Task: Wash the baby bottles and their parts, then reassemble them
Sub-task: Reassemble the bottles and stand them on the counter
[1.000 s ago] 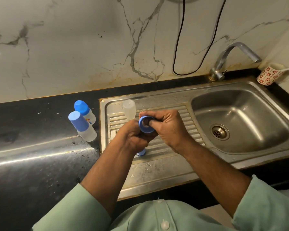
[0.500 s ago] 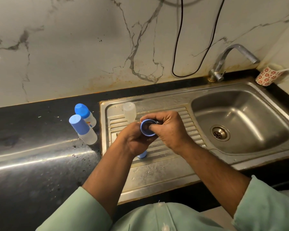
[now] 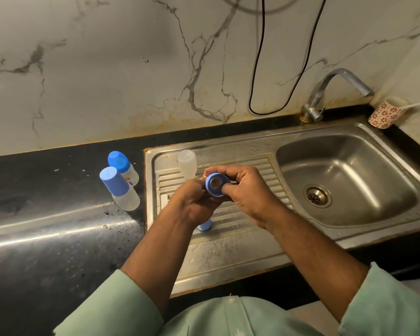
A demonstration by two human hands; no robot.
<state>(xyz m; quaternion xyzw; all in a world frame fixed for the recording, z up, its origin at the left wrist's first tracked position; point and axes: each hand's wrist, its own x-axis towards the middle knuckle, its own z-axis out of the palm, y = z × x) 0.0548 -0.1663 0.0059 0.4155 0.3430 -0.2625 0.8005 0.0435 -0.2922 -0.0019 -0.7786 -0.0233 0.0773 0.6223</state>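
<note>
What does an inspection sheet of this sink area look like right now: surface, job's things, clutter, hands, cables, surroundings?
Surface: black counter, speckled; steel drainboard and sink basin, no water running.
Job's things: two capped bottles standing on the counter; clear bottle on the drainboard; blue ring held in both hands; a blue part on the drainboard under the left wrist.
Clutter: patterned cup holding a white handle, back right corner.
Hands: left hand and right hand both gripping the ring.
Cables: black cable looping down the wall.
Surroundings: marble-look wall, stained near the counter; tap.
</note>
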